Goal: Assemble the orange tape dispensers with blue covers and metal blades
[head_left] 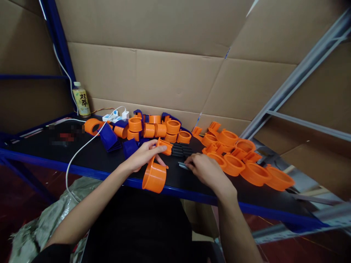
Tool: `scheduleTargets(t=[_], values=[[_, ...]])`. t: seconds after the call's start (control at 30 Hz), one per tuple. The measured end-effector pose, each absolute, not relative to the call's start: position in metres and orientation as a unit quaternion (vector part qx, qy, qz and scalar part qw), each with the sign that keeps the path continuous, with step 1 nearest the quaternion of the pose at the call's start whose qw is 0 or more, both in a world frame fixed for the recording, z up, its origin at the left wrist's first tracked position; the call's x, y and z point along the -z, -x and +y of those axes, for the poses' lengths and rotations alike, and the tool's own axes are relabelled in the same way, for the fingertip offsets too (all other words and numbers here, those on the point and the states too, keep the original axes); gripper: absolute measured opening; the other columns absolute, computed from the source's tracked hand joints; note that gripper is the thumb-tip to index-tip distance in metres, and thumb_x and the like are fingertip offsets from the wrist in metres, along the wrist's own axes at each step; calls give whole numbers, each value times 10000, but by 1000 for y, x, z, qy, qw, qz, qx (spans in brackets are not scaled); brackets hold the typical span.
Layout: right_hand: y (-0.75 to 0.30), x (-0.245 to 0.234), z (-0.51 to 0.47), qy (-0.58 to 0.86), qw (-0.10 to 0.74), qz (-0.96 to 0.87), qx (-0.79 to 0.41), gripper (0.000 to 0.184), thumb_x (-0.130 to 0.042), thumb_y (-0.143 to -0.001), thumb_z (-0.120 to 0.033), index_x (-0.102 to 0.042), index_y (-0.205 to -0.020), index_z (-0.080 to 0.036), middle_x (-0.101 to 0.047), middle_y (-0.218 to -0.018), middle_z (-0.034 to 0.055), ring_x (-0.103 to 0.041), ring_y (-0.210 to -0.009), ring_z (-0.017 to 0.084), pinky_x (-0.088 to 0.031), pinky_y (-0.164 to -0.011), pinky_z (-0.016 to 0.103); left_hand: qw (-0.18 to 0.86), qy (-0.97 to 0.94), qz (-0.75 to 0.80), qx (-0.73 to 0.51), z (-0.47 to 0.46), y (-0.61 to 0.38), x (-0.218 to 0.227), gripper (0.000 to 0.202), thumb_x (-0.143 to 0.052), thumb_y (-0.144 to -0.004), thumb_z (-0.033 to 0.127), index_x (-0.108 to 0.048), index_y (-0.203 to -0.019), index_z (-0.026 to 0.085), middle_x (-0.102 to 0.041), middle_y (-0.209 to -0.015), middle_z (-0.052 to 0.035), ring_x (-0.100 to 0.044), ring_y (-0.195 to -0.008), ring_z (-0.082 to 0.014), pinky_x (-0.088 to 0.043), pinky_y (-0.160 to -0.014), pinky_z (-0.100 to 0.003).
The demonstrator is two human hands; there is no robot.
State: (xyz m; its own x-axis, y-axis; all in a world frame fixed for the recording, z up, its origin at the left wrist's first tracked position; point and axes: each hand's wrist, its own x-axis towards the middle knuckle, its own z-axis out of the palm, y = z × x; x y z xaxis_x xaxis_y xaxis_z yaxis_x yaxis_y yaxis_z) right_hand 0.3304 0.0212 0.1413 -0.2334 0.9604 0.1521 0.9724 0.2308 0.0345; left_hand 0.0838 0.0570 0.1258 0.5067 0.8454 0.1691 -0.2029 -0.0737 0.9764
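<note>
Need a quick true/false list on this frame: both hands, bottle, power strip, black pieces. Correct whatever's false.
1. The left hand holds an orange part. True.
2. The right hand is empty. False: its fingertips pinch a small grey piece.
3. The bottle lies on its side. False: it stands upright.
4. Black pieces lie on the tabletop. True.
5. The power strip is black. False: it is mostly white.
</note>
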Motion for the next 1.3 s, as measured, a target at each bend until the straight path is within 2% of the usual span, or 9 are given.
scheduleTargets(t=[0.23,0.37,0.53,0.7,0.83,1.1,1.3], values=[[-335,-141,23,629,97,-771,27,151,-601,-858,-129,-726,-836,-211,-746,-905,44,-664,-767,171,-384,-645,271,624,-603,274,-414,58,-83,-126,384,-701,-895,407,-584,-1138,134,-737,-1035,-133,-763,-659,-222,-562,-485,-254],[-344,-139,27,620,142,-770,-38,53,-678,-852,-211,-728,-836,-218,-733,-824,16,-644,-715,158,-382,-613,265,629,-603,274,-407,58,-84,-125,402,-705,-893,402,-580,-1164,133,-746,-1046,-141,-764,-654,-222,-566,-479,-259],[-349,-145,25,555,264,-786,-73,120,-649,-895,-269,-756,-889,-216,-749,-866,35,-640,-735,171,-437,-651,282,638,-604,261,-400,55,-86,-124,379,-710,-893,411,-602,-1135,140,-736,-1166,-170,-761,-646,-200,-538,-450,-227],[-334,-158,10,481,378,-783,-116,244,-676,-913,-423,-770,-930,-198,-738,-859,49,-574,-653,152,-414,-582,284,639,-608,265,-389,54,-87,-122,369,-718,-892,406,-618,-1115,129,-743,-1144,-175,-761,-643,-203,-524,-437,-219],[-322,-156,11,476,392,-779,-113,219,-689,-914,-396,-774,-917,-194,-729,-849,43,-520,-606,132,-396,-564,283,646,-616,257,-371,52,-90,-120,364,-716,-897,405,-622,-1107,123,-734,-1173,-186,-765,-648,-206,-516,-440,-215],[-311,-145,19,466,406,-781,-90,110,-704,-905,-283,-782,-938,-212,-715,-838,32,-598,-704,152,-446,-632,286,664,-627,237,-332,47,-95,-115,412,-742,-877,411,-631,-1155,128,-727,-1207,-187,-774,-673,-205,-547,-509,-221],[-318,-149,14,471,412,-774,-92,153,-710,-904,-345,-771,-905,-205,-709,-817,35,-599,-698,157,-459,-630,290,658,-613,254,-356,47,-95,-116,410,-732,-878,432,-624,-1123,123,-747,-1156,-190,-766,-658,-195,-507,-452,-196]])
